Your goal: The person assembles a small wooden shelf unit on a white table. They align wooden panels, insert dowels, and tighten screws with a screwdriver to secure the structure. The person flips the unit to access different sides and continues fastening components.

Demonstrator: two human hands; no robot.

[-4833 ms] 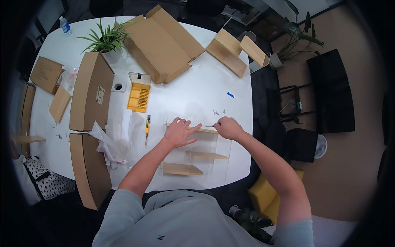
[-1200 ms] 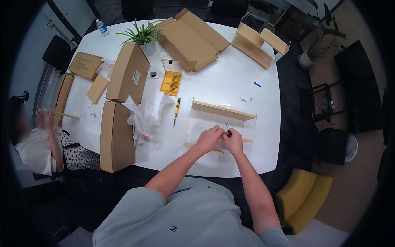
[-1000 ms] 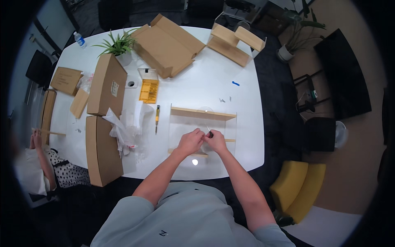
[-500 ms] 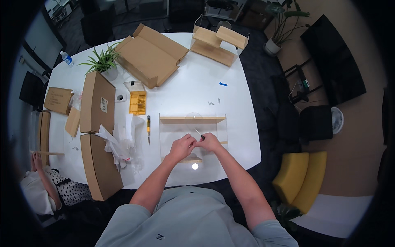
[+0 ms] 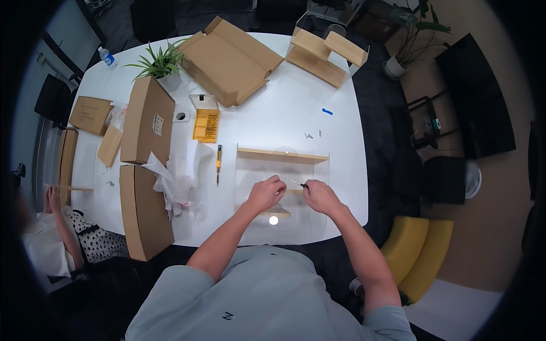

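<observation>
A partly built shelf of pale wood boards (image 5: 282, 154) and clear panels lies on the white table in front of me, with my hands over its middle. My right hand (image 5: 323, 197) is closed around the dark handle of a small screwdriver (image 5: 295, 182), whose thin metal shaft points left. Close to that tip, my left hand (image 5: 265, 195) has its fingers pinched together; whatever is between them is too small to make out. A yellow-and-black screwdriver (image 5: 218, 163) lies on the table left of the shelf.
Left stand brown cardboard boxes (image 5: 145, 210), white packing film (image 5: 185, 165) and a yellow bit case (image 5: 205, 125). Small screws (image 5: 309, 136) and a blue tool (image 5: 327, 112) lie right. Behind are an opened carton (image 5: 233, 59) and another shelf (image 5: 318, 67). A person (image 5: 54, 244) works far left.
My hands have moved apart, the right one going right with the screwdriver. Its shaft now points more to the left. The whole view has shifted a little.
</observation>
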